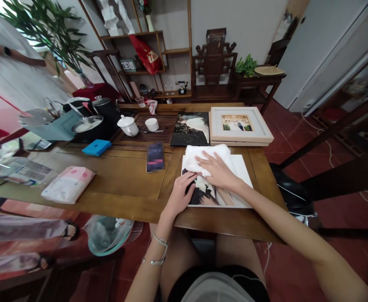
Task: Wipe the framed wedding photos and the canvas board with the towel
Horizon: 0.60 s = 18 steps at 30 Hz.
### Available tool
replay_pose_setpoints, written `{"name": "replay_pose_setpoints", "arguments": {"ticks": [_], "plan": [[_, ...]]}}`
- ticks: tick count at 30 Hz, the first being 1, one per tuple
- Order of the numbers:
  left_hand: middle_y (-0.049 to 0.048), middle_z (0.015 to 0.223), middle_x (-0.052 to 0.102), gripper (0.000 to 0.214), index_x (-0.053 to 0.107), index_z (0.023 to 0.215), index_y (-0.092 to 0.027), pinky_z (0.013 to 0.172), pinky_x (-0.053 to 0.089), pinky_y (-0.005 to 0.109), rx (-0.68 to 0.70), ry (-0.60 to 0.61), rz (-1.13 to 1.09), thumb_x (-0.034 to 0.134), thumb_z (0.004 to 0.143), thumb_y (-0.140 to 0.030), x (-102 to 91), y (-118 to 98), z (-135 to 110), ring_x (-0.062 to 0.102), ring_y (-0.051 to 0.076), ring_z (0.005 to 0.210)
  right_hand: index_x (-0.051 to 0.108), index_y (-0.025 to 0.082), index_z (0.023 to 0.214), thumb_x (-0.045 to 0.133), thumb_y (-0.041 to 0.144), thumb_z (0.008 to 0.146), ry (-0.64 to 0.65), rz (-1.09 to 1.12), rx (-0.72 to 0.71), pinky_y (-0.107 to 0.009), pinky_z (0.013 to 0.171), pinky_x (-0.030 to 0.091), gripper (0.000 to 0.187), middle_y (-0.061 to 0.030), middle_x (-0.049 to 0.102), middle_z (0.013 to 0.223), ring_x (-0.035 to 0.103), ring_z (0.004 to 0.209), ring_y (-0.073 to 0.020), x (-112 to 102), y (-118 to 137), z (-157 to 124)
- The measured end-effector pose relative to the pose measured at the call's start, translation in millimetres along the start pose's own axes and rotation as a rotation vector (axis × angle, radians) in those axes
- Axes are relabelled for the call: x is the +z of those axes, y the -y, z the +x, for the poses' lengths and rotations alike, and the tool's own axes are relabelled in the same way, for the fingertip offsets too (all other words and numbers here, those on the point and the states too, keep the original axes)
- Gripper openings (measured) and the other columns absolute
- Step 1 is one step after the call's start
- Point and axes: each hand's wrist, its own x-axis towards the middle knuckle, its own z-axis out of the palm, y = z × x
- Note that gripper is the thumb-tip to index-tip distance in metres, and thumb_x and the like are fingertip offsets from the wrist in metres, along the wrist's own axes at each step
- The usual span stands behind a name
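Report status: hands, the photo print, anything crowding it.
Right hand flat on white cloth, pressing it onto photo print. Left hand flat on print's left edge. Phone just left, framed picture close behind.

The white cloth and the right hand cover the upper part of the photo print, and the left hand hides some of its left edge. The phone is blurred out. The picture in the frame is too small to make out.
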Motion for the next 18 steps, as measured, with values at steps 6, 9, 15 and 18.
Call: {"name": "replay_pose_setpoints", "arguments": {"ticks": [6,9,15,18], "plan": [[0.0092,0.141,0.056,0.038,0.056,0.133,-0.025,0.111,0.037,0.051,0.007,0.020,-0.026,0.045,0.097,-0.021,-2.7,-4,2,0.048,0.024,0.134,0.058,0.018,0.131,0.047,0.013,0.074,-0.123,-0.091,0.195,-0.061,0.116,0.018,0.058,-0.0049,0.041,0.152,0.022,0.146,-0.0309,0,-48,-67],[0.0090,0.140,0.057,0.038,0.057,0.132,-0.026,0.111,0.037,0.052,0.003,0.018,-0.031,0.045,0.097,-0.021,-2.7,-4,2,0.049,0.024,0.134,0.059,0.017,0.130,0.048,0.013,0.074,-0.168,-0.148,0.272,-0.065,0.114,0.019,0.056,-0.0067,0.041,0.152,0.020,0.146,-0.0347,3,-45,-90],[0.0088,0.139,0.058,0.040,0.055,0.134,-0.026,0.111,0.037,0.052,0.008,0.012,-0.028,0.045,0.096,-0.019,-2.5,-4,2,0.049,0.025,0.133,0.051,0.017,0.139,0.055,0.012,0.066,-0.017,-0.139,0.029,-0.069,0.115,0.007,0.073,-0.0074,0.033,0.156,0.008,0.148,-0.0387,14,31,-116],[0.0097,0.140,0.057,0.041,0.056,0.133,-0.025,0.112,0.036,0.051,0.005,0.022,-0.030,0.044,0.095,-0.017,-2.1,-3,2,0.049,0.025,0.134,0.042,0.016,0.146,0.056,0.012,0.063,0.061,-0.072,-0.109,-0.066,0.116,0.005,0.084,-0.0059,0.026,0.159,0.003,0.148,-0.0363,15,53,-119]]}}
